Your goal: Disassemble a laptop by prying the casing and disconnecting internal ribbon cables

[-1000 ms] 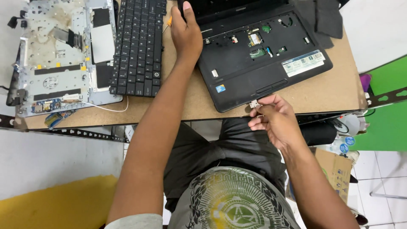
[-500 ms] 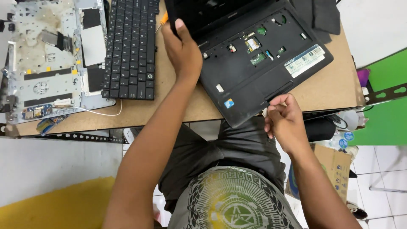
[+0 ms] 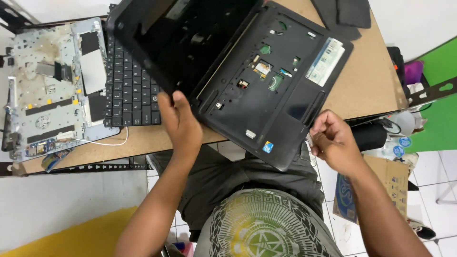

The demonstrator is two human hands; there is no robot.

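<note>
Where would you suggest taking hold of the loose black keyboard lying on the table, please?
Probably by the near long edge of the keyboard, from the person's side. It lies flat, and that edge is bare. The grey metal panel borders its left side, the opened laptop overhangs its right, and the left hand is already beside it.

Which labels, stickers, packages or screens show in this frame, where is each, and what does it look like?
Large label: far right of the black laptop base, a pale rectangle with teal edging.
Small sticker: near corner of the base, between the left hand and right hand, a blue square.
Cardboard box: on the floor to the right, brown with a blue panel.
</note>
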